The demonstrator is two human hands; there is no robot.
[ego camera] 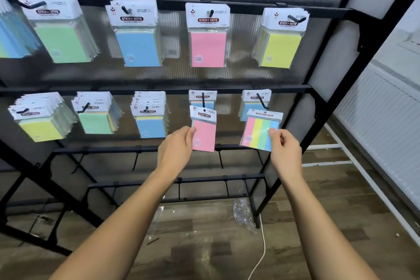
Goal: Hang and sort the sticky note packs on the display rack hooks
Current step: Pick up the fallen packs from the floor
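My left hand (177, 145) pinches the left edge of a pink sticky note pack (204, 134), whose header sits at the tip of a hook (203, 100) on the middle rail. My right hand (284, 145) pinches the right edge of a striped pink-yellow-green-blue pack (259, 130), its header just under the tip of the far-right hook (261, 101). Behind each held pack, other packs hang on the same hook. The black display rack (159, 90) carries a top row of green, blue, pink and yellow packs, and yellow, green and blue packs at the middle row's left.
Two lower rails (109, 150) carry bare hooks. A crumpled clear plastic wrapper (244, 213) and a white cable (261, 254) lie on the wooden floor by the rack's right leg. A white wall panel stands at the right.
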